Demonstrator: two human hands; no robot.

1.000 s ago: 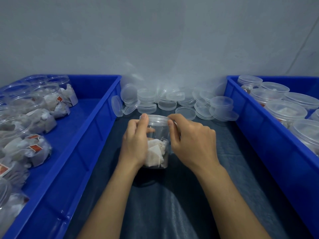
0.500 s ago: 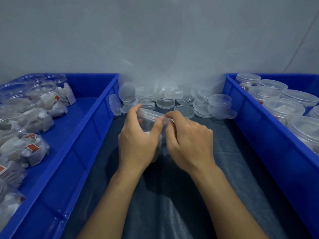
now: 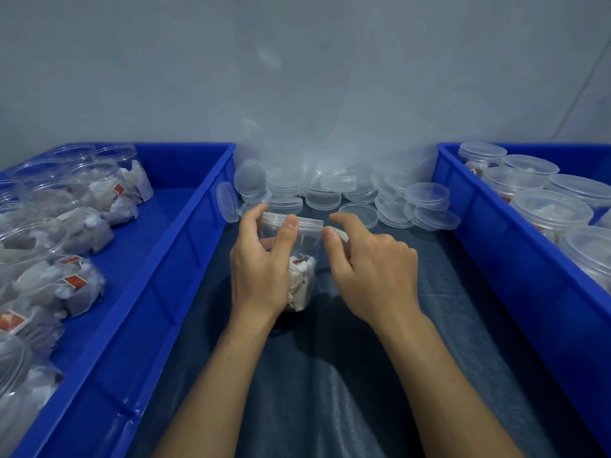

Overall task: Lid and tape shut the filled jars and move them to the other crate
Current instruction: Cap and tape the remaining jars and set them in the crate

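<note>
At the centre of the frame, the left hand (image 3: pixel 261 269) is wrapping its curled fingers and thumb around a clear plastic jar (image 3: pixel 296 259) standing upright on the dark cloth (image 3: pixel 330 375), with tea bags (image 3: pixel 301 282) lying in its lower half. A clear lid (image 3: pixel 292 220) is sitting on the jar's mouth. Just right of it, the right hand (image 3: pixel 370 266) is hovering with loosely bent fingers, its thumb tip touching or nearly touching the lid's edge; which one is unclear. Loose lids (image 3: pixel 426 196) are piling up at the upper centre. The left blue crate (image 3: pixel 158 292) is holding unlidded jars lying on their sides, and the right blue crate (image 3: pixel 515 259) is holding lidded jars standing upright.
</note>
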